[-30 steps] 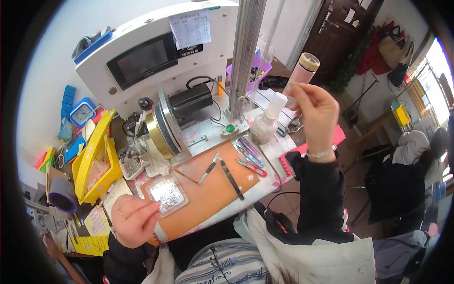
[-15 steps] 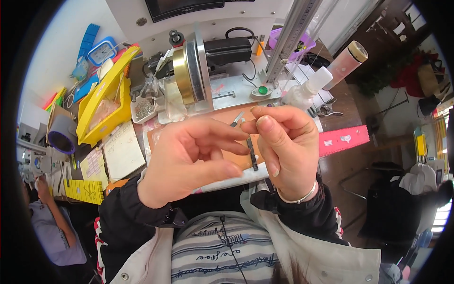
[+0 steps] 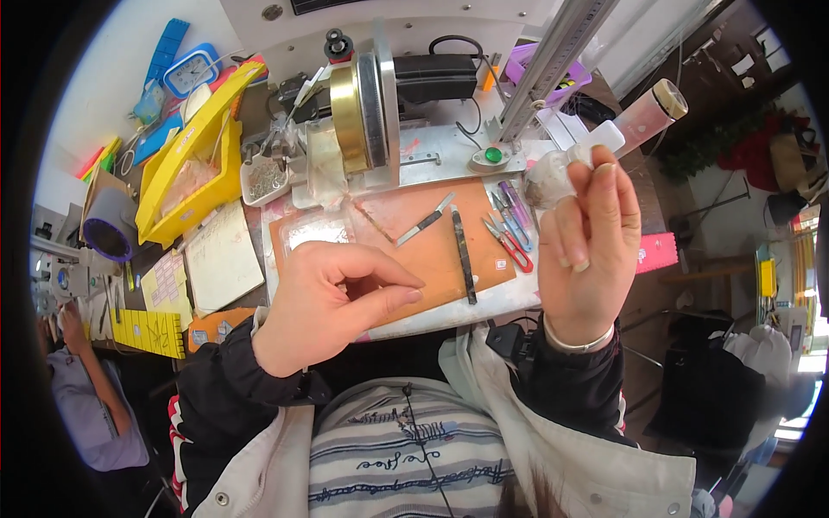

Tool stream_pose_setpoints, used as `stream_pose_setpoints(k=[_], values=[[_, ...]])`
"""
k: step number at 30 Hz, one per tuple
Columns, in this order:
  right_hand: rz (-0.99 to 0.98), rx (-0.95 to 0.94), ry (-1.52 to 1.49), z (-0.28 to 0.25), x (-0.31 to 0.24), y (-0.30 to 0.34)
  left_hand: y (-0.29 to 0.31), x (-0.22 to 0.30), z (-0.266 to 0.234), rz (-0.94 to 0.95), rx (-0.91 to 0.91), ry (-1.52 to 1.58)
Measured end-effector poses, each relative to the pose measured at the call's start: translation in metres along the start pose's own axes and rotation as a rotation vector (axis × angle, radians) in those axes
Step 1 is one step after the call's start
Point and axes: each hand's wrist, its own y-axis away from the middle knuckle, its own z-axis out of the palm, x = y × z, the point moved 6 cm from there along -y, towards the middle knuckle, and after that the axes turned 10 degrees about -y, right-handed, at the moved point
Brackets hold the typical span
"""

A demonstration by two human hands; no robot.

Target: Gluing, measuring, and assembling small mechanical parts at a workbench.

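Note:
My left hand [image 3: 341, 302] is over the near left part of a brown board [image 3: 432, 276], thumb tip and fingertips pressed together. Raised at the right, my right hand [image 3: 596, 246] pinches with thumb and forefinger in front of a clear bottle with a white cap [image 3: 609, 135]. Whatever either pinch holds is too fine to make out. Lying on the board are a craft knife [image 3: 426, 219] and a slim black tool [image 3: 464, 256]. Red-handled snips [image 3: 511, 246], blue-handled snips [image 3: 514, 226] and a purple pen [image 3: 516, 204] lie by its right edge.
A machine with a gold wheel [image 3: 345, 121] stands beyond the board. To the left are a yellow bin [image 3: 220, 186], a white tray of small metal pieces [image 3: 253, 197] and a notebook [image 3: 224, 259]. A pink strip [image 3: 661, 251] juts out right. Another person's arm [image 3: 95, 371] shows far left.
My hands have moved apart from close together. The right one rose to the right; the left one's fingers drew together into a pinch. More of the board and its tools now shows.

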Motion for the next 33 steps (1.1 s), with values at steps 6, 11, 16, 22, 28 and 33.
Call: stream_pose_setpoints(k=[6,11,16,22,28,33], values=[[-0.593,0.069,0.269,0.000,-0.033,0.024,-0.004,0.008,-0.011,0.327,0.272,-0.456],[-0.273,-0.700,1.220,0.051,0.032,0.048,-0.003,0.027,-0.012,0.540,0.410,-0.733],[-0.266,-0.587,1.207,0.043,0.035,0.042,0.008,0.040,-0.024,0.542,0.544,-0.757],[-0.205,-0.418,1.129,0.036,0.027,0.038,0.015,0.037,-0.038,0.517,0.546,-0.562],[-0.218,-0.369,1.056,0.029,0.021,0.036,0.019,0.038,-0.042,0.529,0.551,-0.520],[-0.321,-0.352,1.116,0.025,0.017,0.026,0.019,0.032,-0.055,0.527,0.600,-0.598]])
